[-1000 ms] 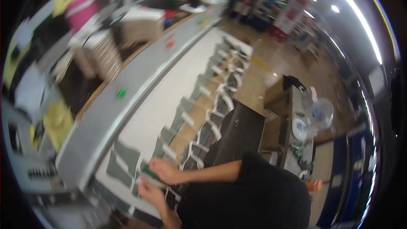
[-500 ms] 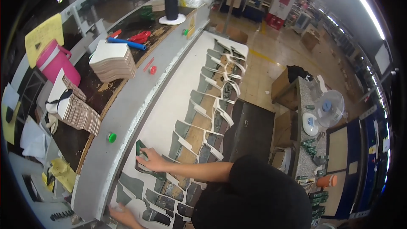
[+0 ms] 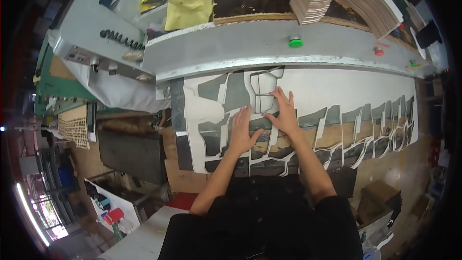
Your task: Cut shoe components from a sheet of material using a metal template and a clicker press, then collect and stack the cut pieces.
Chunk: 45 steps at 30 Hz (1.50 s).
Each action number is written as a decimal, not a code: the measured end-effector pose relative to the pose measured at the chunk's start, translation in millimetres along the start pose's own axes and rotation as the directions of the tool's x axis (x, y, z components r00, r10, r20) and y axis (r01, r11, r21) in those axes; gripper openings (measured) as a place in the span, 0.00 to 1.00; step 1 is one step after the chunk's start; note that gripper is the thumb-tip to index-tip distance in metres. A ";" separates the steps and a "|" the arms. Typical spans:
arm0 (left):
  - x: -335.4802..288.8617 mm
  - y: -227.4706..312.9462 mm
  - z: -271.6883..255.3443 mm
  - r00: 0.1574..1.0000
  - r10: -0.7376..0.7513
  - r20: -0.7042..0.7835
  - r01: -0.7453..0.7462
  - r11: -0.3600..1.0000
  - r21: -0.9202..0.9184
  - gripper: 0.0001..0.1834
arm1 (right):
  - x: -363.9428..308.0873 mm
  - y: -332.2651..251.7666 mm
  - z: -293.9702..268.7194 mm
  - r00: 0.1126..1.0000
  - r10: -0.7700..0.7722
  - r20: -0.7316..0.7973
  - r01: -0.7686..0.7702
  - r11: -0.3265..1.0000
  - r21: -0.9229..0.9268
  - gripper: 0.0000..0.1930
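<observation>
Person leans over white sheet (image 3: 332, 84) below grey beam (image 3: 231, 50). Thin-walled frame (image 3: 263, 95) lies on sheet, near beam, beside cut-out gaps. Right hand (image 3: 286, 116) spread, fingertips at frame's right edge; firm grip, cannot tell. Left hand (image 3: 242, 129) open, palm down, just below frame's left side. Looks like lining-up step. Next move calls for small nudges, then fingers clear of frame.

The white sheet (image 3: 337, 84) was viewed from nearby, steeply downward, by a wide fisheye camera worn on the head, with the gray beam (image 3: 231, 41) framed beyond it.
</observation>
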<state>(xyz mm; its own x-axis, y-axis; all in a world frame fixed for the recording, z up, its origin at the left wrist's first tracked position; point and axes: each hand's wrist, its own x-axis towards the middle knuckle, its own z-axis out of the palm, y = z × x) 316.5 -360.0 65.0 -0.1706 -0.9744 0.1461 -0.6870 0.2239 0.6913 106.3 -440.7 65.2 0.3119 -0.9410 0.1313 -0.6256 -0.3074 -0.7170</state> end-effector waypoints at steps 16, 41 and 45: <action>6.5 2.4 1.5 0.998 -0.027 -0.051 0.029 0.999 0.030 0.55 | 1.1 -14.7 14.3 0.999 -0.009 -0.031 0.008 0.999 -0.043 0.43; 24.5 -2.3 -25.4 0.999 -0.025 -0.029 0.022 0.996 -0.091 0.54 | 22.2 -26.0 1.7 0.997 -0.036 -0.074 0.029 0.995 -0.092 0.41; 7.2 4.2 -61.8 0.977 -0.214 -0.001 0.204 0.929 -0.308 0.37 | 62.0 -52.7 -42.5 0.983 0.007 -0.186 0.020 0.989 0.146 0.23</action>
<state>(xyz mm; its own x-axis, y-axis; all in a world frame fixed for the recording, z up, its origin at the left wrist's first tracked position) 356.0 -367.2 112.7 -0.0186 -0.9998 -0.0047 -0.4553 0.0043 0.8903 128.3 -488.8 140.2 0.1688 -0.9531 0.2511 -0.5076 -0.3024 -0.8068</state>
